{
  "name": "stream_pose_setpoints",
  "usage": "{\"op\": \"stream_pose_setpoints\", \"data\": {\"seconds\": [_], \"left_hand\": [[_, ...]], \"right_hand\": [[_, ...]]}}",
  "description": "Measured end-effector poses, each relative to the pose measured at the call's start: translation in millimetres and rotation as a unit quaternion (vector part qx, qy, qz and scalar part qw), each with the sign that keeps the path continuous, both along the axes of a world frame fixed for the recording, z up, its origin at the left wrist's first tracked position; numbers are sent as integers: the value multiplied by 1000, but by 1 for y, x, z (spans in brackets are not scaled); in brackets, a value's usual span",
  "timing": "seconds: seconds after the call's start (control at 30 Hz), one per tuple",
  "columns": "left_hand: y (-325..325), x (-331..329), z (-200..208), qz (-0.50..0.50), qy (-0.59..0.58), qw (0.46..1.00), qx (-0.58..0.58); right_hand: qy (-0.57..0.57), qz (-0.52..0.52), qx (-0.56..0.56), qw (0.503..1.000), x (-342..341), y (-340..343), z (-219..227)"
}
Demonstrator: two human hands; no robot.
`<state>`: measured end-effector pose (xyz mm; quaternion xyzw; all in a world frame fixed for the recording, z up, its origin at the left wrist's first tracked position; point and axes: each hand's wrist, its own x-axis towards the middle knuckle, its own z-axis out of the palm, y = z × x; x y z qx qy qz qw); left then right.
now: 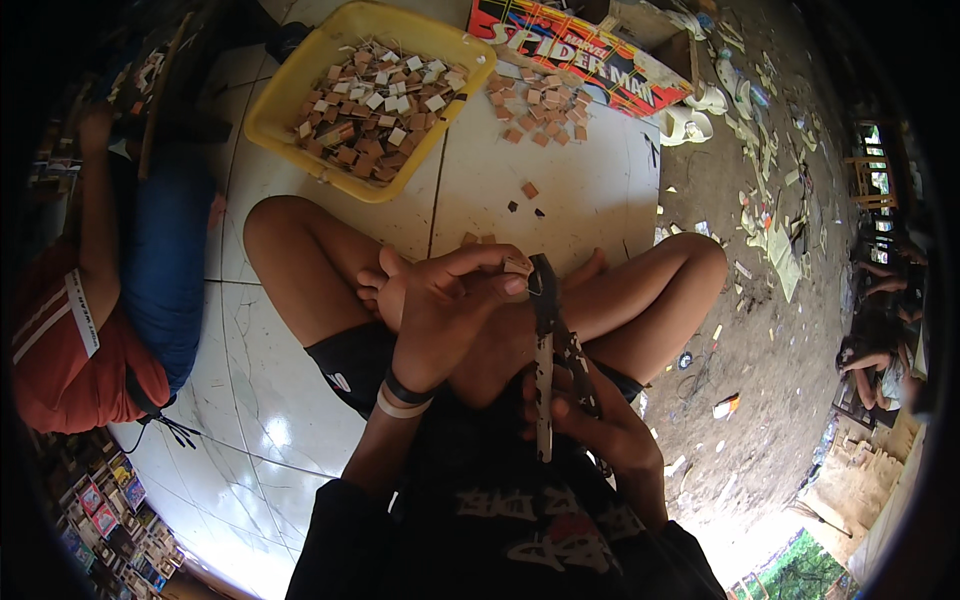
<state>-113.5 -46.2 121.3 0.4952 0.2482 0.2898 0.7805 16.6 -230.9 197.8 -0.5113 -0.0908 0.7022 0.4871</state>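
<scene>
Seated cross-legged on a white tiled floor (300, 440). Right hand (600, 420): clenched round the handles of worn metal pliers (548, 330), jaws pointing away from the body. Left hand (450, 305): fingertips pinching a small wooden piece (517, 266) at the jaws, held close over the lap, probably for control. Yellow tray (300, 70) of like pieces ahead, within reach; loose pieces (540, 105) beside it; another person's red sleeve (70, 350) at left.

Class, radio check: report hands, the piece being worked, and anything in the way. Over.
Left hand pinching a small piece against the pliers' tip. Right hand gripping the pliers by the handles. Yellow tray of small tiles ahead, nothing between. Over.
</scene>
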Motion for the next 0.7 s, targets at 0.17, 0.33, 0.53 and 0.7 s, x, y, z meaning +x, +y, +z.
{"op": "stream_pose_setpoints", "data": {"seconds": [0.17,0.33,0.53,0.7], "left_hand": [[-2,-2,0,0,27,1000,4],[-5,-3,-3,11,20,1000,3],[-9,-3,-13,-33,27,999,-32],[-14,-7,-21,-7,53,998,-23]], "right_hand": [[-4,55,-18,998,4,-3,-8],[-32,42,-12,999,-5,-8,-21],[-73,41,-26,996,-14,-16,-37],[-506,94,-21,857,-13,-21,-44]]}}
